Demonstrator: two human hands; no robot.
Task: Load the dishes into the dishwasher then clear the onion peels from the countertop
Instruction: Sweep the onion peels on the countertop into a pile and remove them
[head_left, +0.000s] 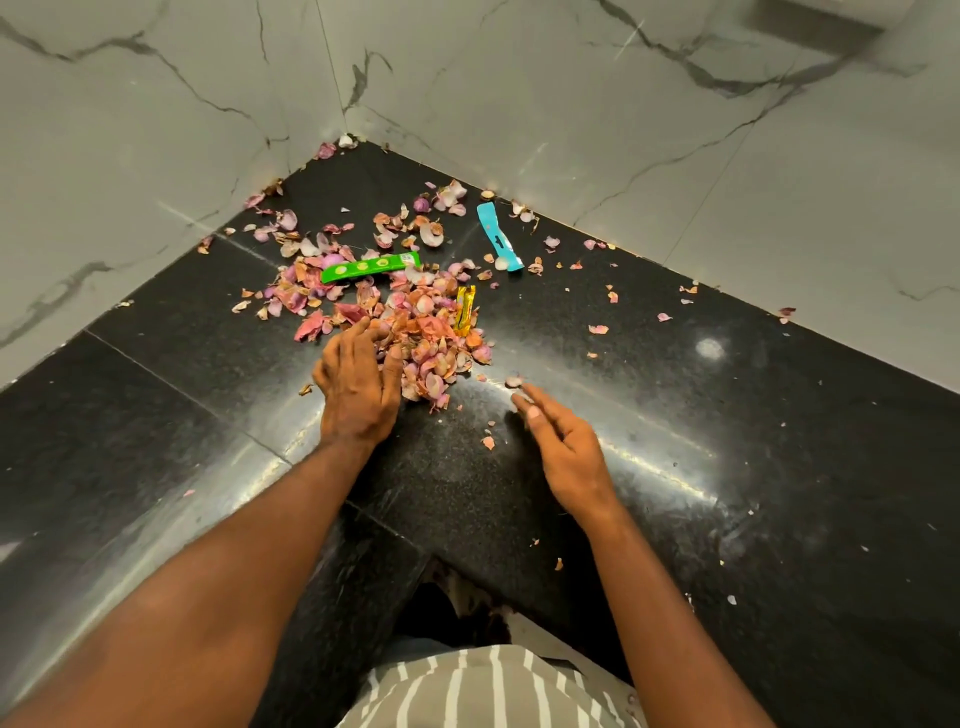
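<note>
Onion peels heaped on the table; left hand rakes them in, grip loosely curled, right hand open, ready to scoop.

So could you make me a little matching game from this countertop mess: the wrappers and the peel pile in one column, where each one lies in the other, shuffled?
Things:
1. green wrapper
2. blue wrapper
3. yellow wrapper
4. onion peel pile

Places:
A. at the pile's right edge, standing lengthwise toward the wall
B. under the fingers of the left hand
C. across the far side of the pile, lying sideways
D. apart from the pile, near the right-hand wall

Pairs: 1-C, 2-D, 3-A, 4-B
</note>
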